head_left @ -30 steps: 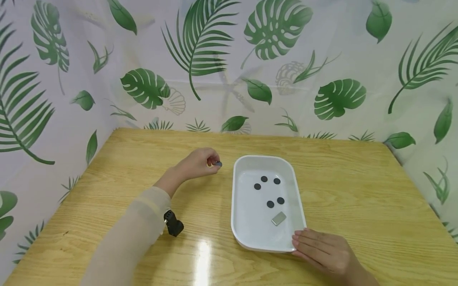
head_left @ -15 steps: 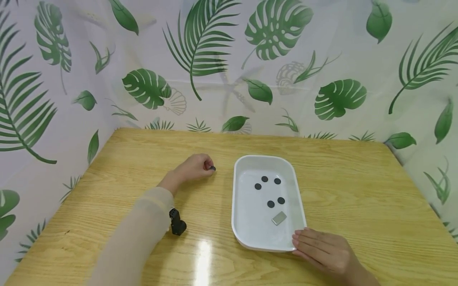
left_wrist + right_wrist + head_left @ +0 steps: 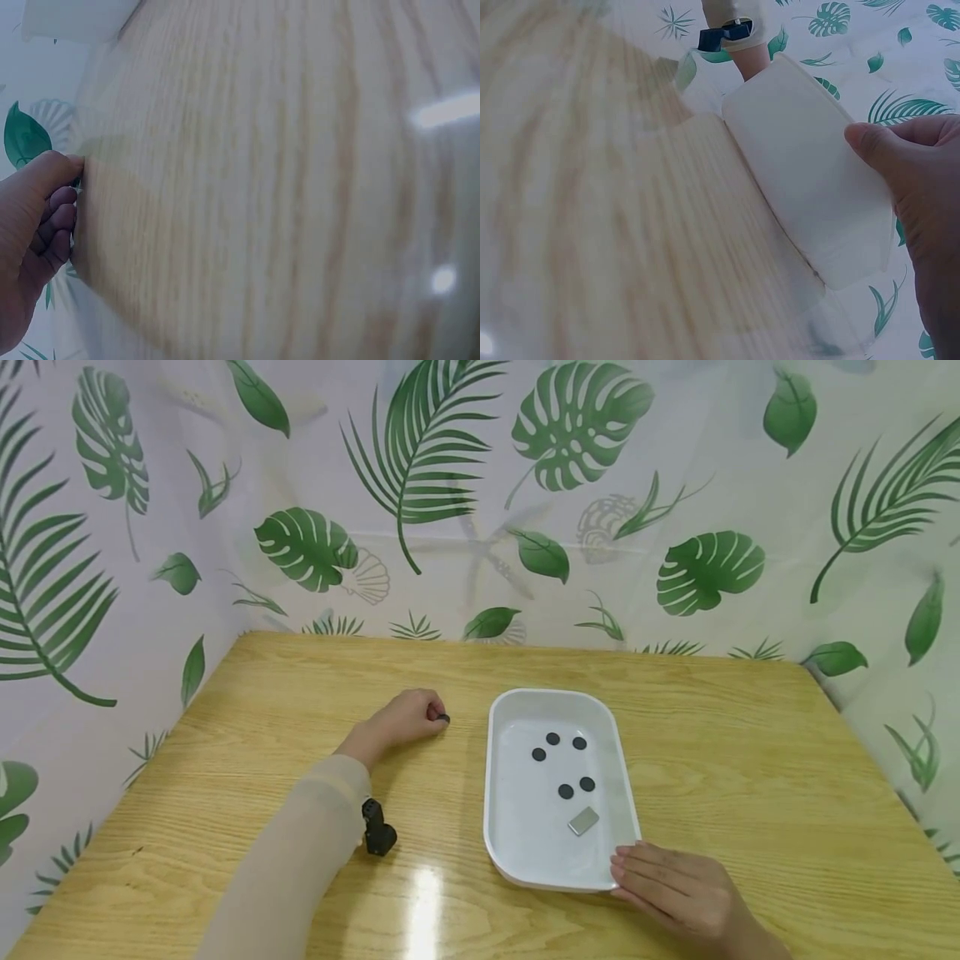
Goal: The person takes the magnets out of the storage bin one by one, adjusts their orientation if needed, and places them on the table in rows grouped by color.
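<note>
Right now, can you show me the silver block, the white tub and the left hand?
Silver block (image 3: 583, 822): head view, middle of its top face.
White tub (image 3: 525, 835): head view, bare floor.
Left hand (image 3: 406, 718): head view, back of the hand.

Wooden table, light yellow-brown, grain running mostly sideways in head view. Surface glossy: bright streak of glare near front, left of tray. Far edge nearly straight; sides spread wider toward viewer. Small dark mark on wood, toward left side, front half. White tray sits flat on tabletop, slightly right of middle, rounded corners, longer sides running front to back, well apart from both side edges.
</note>
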The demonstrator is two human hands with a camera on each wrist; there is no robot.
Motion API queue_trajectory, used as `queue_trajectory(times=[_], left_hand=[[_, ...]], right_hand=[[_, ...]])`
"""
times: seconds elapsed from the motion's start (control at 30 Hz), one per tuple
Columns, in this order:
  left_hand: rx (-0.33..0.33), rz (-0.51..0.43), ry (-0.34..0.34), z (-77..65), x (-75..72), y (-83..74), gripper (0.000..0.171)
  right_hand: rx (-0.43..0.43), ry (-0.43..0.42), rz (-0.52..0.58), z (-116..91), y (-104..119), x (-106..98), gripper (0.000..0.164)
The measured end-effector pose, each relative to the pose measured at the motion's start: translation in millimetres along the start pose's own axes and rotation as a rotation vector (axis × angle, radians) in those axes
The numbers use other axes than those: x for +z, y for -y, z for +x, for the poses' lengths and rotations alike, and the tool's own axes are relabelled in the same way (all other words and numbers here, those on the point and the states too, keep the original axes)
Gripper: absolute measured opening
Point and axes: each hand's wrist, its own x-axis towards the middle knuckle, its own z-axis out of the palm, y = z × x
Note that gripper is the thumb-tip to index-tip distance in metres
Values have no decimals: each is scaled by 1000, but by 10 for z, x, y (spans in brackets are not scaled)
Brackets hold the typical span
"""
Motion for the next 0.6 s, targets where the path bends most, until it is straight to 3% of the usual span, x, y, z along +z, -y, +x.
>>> queue_trajectory(times=[0.6], left_hand=[[16,-80,-63,13,80,130,28]], right_hand=[[-1,-1,7,20,5,1,15]])
